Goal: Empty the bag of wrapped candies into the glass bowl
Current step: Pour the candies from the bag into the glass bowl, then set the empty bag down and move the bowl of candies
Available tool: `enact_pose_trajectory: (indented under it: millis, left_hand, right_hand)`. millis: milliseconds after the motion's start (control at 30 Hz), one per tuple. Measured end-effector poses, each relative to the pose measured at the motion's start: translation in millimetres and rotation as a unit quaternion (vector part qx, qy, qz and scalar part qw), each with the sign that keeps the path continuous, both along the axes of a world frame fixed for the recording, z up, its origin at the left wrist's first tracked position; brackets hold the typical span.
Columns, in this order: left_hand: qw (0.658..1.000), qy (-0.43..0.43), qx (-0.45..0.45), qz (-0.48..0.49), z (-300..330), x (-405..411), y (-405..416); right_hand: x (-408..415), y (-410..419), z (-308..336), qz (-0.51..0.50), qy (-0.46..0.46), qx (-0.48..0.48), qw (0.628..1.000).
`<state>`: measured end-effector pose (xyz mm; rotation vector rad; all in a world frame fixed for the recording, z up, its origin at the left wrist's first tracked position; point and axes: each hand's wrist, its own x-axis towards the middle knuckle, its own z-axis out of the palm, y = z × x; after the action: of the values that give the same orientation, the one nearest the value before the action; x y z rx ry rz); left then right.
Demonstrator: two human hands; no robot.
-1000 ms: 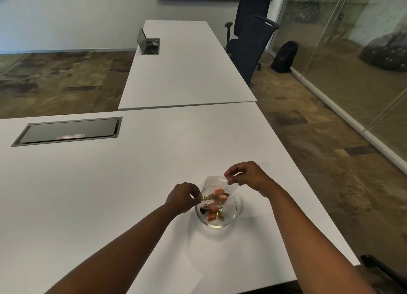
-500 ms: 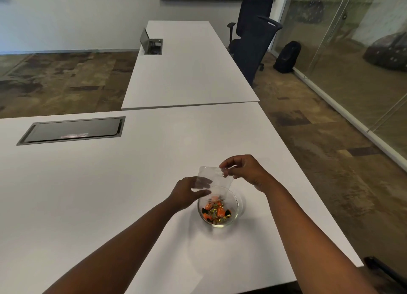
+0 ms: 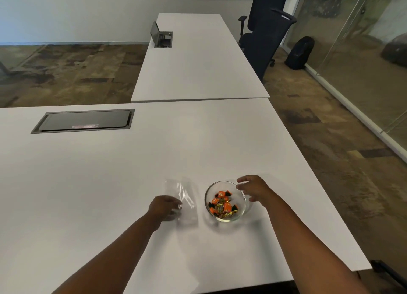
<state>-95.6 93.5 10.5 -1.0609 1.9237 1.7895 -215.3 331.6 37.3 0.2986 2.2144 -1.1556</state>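
Note:
The glass bowl (image 3: pixel 241 210) stands on the white table and holds several orange, black and gold wrapped candies (image 3: pixel 222 204). A clear plastic bag (image 3: pixel 184 193), with nothing visible inside, lies flat on the table just left of the bowl. My left hand (image 3: pixel 164 206) rests on the bag's near left corner, fingers pinching it. My right hand (image 3: pixel 253 187) hovers at the bowl's far right rim with fingers spread, touching or nearly touching the glass.
A closed dark cable hatch (image 3: pixel 84 121) is set into the table (image 3: pixel 110 183) at the far left. A second white table (image 3: pixel 198 58) with an open hatch adjoins behind. Black office chairs (image 3: pixel 264 33) and a backpack (image 3: pixel 299 52) stand by the glass wall at right.
Both hands held the bag over the bowl before. Now my left hand has carried the bag left and laid it on the table, and my right hand has let go and moved to the bowl's rim.

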Motion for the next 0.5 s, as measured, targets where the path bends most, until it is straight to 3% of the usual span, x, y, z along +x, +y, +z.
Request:
enact_pose_trajectory:
  millis: [133,333,500]
  left_hand:
    - [0.997,-0.061,-0.006,-0.039,-11.7,13.5,11.2]
    - [0.992,-0.107,-0.036,-0.057,-12.5,14.9,14.8]
    - [0.975,-0.130,-0.138,-0.114,-8.9,12.7,15.0]
  right_hand:
    - [10.8,-3.4,-9.9,0.027,-0.058,0.011,0.998]
    - [15.1,-9.0,-16.0,0.022,-0.034,0.066,0.997]
    - [22.1,-14.5,-17.8,0.019,-0.032,0.087,0.995]
